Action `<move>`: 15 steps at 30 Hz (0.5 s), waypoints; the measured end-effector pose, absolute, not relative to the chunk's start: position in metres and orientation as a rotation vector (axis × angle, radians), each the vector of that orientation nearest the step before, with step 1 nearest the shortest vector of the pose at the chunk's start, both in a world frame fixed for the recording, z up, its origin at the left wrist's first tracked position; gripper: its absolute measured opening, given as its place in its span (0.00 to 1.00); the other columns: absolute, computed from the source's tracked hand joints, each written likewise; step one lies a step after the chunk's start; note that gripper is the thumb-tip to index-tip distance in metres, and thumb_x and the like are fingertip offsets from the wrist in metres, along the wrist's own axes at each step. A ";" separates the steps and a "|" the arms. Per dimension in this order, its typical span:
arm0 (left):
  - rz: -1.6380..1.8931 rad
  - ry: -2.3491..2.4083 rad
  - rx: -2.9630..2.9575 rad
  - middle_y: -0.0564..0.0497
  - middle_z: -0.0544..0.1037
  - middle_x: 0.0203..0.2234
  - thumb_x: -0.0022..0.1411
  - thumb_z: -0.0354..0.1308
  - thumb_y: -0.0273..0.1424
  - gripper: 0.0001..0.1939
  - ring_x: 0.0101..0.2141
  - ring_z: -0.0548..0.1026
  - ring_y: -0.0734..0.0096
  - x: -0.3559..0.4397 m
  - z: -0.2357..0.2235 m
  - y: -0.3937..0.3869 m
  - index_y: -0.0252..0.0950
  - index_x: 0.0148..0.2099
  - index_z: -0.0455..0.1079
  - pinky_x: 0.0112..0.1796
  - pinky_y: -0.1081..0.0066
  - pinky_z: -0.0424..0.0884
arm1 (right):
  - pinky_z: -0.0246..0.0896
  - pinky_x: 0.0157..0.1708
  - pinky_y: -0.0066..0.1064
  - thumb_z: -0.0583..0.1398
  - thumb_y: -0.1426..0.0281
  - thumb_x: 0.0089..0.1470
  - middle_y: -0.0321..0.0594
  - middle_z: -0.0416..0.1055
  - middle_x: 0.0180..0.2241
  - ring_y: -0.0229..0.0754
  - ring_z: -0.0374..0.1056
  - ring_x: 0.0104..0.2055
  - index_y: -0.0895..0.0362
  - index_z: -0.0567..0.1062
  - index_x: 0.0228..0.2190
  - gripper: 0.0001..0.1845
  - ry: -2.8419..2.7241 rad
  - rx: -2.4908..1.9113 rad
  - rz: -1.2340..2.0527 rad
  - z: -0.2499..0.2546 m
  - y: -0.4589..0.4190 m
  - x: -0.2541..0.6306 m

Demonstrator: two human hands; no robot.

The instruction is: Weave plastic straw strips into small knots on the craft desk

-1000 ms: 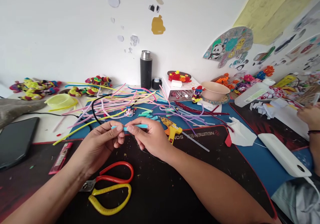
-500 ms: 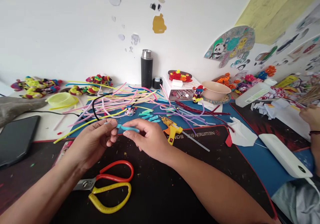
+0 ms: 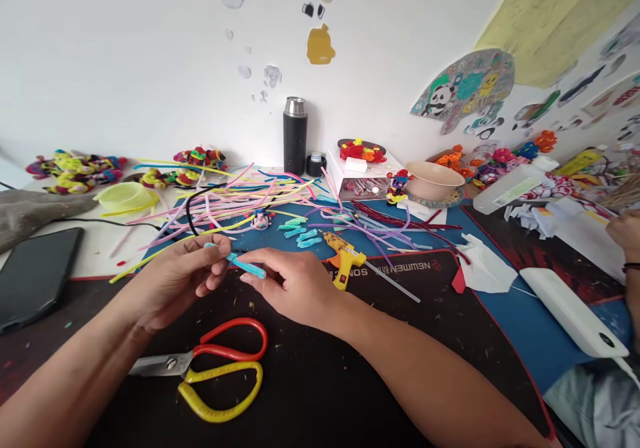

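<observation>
A short, folded blue pipe cleaner (image 3: 246,266) spans the gap between my two hands above the dark mat. My left hand (image 3: 187,268) pinches one end of it between thumb and fingertips. At the other end, my right hand (image 3: 293,285) has its thumb and fingers closed on it. Several bent blue and green pipe cleaner pieces (image 3: 300,233) lie just beyond my right hand. Scissors (image 3: 227,353) with one red and one yellow handle rest below my hands. A yellow glue gun (image 3: 347,261) with a clear stick lies right of my right hand.
Loose pink, purple and yellow pipe cleaners (image 3: 235,201) spread behind my hands. A black thermos (image 3: 295,138) stands by the wall, with a white box (image 3: 367,175) and a beige bowl (image 3: 434,180) to its right. A phone (image 3: 40,278) lies left. Another person's hand (image 3: 625,235) shows far right.
My hands have shifted slightly left, and the blue pipe cleaner has tilted, its right end now lower. The view has moved slightly. Both hands keep their hold.
</observation>
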State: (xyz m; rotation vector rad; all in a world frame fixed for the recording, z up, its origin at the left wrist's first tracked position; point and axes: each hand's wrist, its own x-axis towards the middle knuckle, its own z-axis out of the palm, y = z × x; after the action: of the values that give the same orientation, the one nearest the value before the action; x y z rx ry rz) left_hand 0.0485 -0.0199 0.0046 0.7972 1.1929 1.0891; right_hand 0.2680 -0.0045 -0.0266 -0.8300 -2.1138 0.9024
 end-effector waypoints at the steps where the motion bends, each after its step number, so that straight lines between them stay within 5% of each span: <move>1: 1.080 1.193 0.824 0.58 0.72 0.17 0.44 0.85 0.38 0.21 0.16 0.66 0.79 0.049 0.005 -0.020 0.36 0.29 0.76 0.15 0.82 0.57 | 0.64 0.37 0.31 0.65 0.58 0.73 0.39 0.85 0.36 0.41 0.73 0.30 0.51 0.85 0.56 0.17 -2.108 -0.824 0.898 -0.027 -0.004 0.268; 7: 1.055 1.218 0.998 0.54 0.77 0.17 0.44 0.86 0.43 0.22 0.18 0.71 0.73 0.052 0.005 -0.021 0.37 0.31 0.79 0.18 0.78 0.66 | 0.64 0.37 0.29 0.65 0.59 0.73 0.40 0.86 0.40 0.40 0.76 0.33 0.51 0.86 0.49 0.12 -2.096 -0.806 0.951 -0.026 -0.003 0.268; 15: 0.947 1.212 0.988 0.54 0.77 0.15 0.43 0.86 0.44 0.23 0.15 0.70 0.74 0.053 0.006 -0.024 0.39 0.31 0.78 0.17 0.79 0.62 | 0.58 0.32 0.30 0.65 0.51 0.72 0.37 0.81 0.31 0.37 0.66 0.27 0.52 0.86 0.43 0.18 -1.999 -0.862 1.058 -0.021 -0.001 0.268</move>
State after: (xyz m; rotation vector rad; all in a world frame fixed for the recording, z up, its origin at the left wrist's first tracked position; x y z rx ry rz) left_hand 0.0526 -0.0240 0.0062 0.9883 1.2116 0.9466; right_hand 0.2677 -0.0007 -0.0206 -0.8624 -1.9986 1.0581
